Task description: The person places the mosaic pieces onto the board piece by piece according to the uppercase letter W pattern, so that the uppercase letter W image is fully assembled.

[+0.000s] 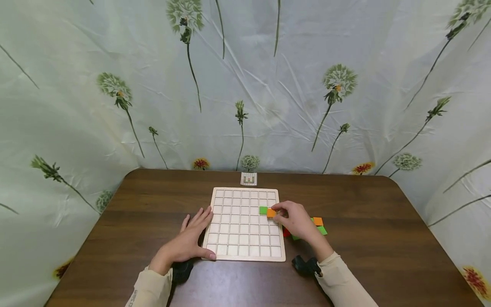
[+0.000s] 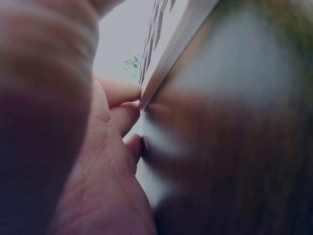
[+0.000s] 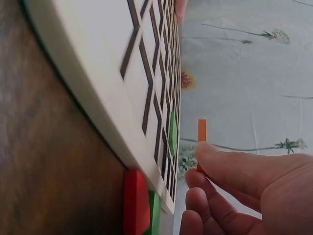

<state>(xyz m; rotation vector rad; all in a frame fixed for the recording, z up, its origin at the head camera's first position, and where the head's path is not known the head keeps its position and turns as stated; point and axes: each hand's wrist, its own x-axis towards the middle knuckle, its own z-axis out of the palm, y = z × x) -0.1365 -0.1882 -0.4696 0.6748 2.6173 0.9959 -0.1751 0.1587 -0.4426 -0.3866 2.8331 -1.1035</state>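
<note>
A pale wooden grid board (image 1: 243,259) lies on the table, divided into small square cells. One green square tile (image 1: 263,210) sits in a cell toward its right side. My right hand (image 1: 297,219) pinches an orange square tile (image 1: 271,212) between thumb and fingertips, just right of the green one; the right wrist view shows this orange tile (image 3: 202,128) edge-on, raised off the board. My left hand (image 1: 188,241) rests at the board's left edge, fingers spread and fairly straight, thumb on the near left corner.
Beside the board's right edge lie loose tiles, among them a red tile (image 3: 136,200), green ones and an orange tile (image 1: 318,221), partly hidden by the right hand. A small printed grid card (image 1: 249,178) lies beyond the board, near the flowered curtain (image 1: 268,85).
</note>
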